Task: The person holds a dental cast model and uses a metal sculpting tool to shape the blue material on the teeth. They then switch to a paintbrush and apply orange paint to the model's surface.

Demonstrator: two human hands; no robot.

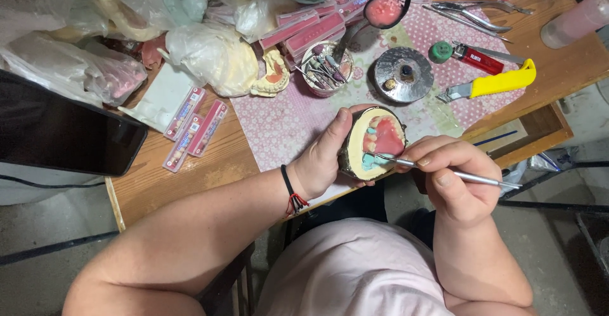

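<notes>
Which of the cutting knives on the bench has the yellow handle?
The utility knife lying nearest the table's right edge; the smaller knife just above it has a red handle.

One head-worn camera looks steeply down, close over the workbench [190,170].

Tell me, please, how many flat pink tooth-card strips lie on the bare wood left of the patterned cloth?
3: tooth-card strips lie side by side, the upper, the right, the lower. More may be hidden under the plastic bags.
</notes>
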